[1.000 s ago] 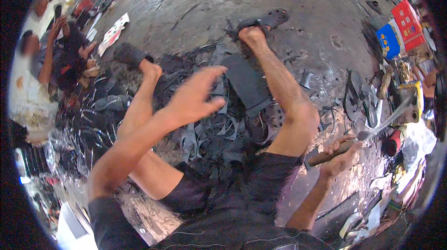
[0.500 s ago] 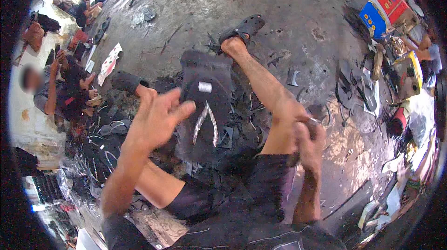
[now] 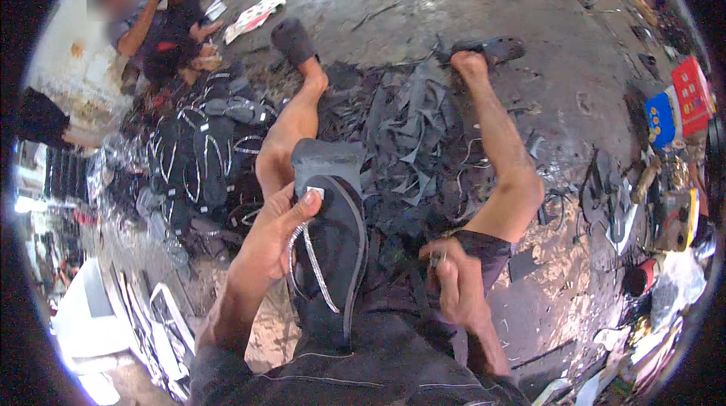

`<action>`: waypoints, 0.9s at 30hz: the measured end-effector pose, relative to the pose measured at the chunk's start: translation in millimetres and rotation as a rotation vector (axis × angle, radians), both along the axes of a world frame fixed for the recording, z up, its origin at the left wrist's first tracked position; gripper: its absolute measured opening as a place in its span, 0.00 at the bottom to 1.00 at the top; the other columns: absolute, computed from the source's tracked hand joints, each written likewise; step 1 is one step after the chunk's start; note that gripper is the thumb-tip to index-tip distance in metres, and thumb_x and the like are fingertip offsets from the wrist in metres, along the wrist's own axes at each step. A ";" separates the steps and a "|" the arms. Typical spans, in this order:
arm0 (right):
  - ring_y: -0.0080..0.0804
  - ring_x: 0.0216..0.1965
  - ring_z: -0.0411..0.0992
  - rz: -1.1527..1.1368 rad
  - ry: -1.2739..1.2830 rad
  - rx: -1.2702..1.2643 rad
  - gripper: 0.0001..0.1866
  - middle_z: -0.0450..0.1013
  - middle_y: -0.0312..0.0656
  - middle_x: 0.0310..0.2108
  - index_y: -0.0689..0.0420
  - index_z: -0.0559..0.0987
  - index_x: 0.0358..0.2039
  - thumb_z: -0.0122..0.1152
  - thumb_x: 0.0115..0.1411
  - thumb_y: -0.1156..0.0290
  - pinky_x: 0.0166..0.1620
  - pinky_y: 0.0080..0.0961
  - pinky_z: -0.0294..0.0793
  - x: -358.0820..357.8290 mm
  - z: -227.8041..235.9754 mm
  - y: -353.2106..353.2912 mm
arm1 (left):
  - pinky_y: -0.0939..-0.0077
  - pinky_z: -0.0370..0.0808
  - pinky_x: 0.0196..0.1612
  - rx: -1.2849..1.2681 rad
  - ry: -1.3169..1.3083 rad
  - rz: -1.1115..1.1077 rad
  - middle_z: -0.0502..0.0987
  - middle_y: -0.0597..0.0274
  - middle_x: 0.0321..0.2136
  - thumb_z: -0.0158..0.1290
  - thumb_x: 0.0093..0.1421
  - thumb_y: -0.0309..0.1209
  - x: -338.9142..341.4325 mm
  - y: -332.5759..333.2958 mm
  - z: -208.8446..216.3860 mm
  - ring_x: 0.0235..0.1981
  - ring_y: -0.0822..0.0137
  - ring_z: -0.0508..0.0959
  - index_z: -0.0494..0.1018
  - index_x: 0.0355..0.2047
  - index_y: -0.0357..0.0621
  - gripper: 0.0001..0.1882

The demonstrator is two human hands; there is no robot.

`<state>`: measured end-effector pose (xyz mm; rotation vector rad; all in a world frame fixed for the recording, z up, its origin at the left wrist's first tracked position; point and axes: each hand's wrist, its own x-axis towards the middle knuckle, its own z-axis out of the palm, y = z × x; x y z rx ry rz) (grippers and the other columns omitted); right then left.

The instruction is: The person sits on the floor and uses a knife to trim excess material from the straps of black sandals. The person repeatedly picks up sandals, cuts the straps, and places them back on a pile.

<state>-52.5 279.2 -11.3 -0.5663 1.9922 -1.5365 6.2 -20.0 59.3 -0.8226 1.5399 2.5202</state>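
My left hand (image 3: pixel 274 233) grips the left edge of a black flip-flop (image 3: pixel 340 228), its thumb lying by a small white label (image 3: pixel 314 192). A silvery, patterned V-shaped strap (image 3: pixel 321 277) crosses the upper face of the sole. Past the toe end sticks out a wider grey flap of sole material (image 3: pixel 329 155), and a grey rim runs down the right side. My right hand (image 3: pixel 457 281) is closed over my right thigh, apart from the flip-flop. Something small and thin shows at its fingertips, too little of it to name.
Dark sheet scraps (image 3: pixel 412 130) lie between my legs. Left of them are heaped flip-flops with silvery straps (image 3: pixel 204 149). Another person (image 3: pixel 162 35) sits at the upper left. A red and blue box (image 3: pixel 681 103) stands to the right, near loose soles (image 3: pixel 605 187).
My view has swung leftward and down. My left hand, open and apart before, now grips the flip-flop, which is closer to me and tilted. My right hand has moved inward.
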 end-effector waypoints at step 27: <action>0.68 0.33 0.78 0.661 0.250 0.280 0.33 0.78 0.62 0.26 0.62 0.64 0.65 0.50 0.73 0.47 0.41 0.60 0.76 -125.2 32.5 -114.9 | 0.65 0.73 0.60 -0.363 -0.259 -0.383 0.80 0.56 0.49 0.65 0.65 0.41 0.5 -20.0 -29.8 0.53 0.66 0.77 0.70 0.60 0.34 0.31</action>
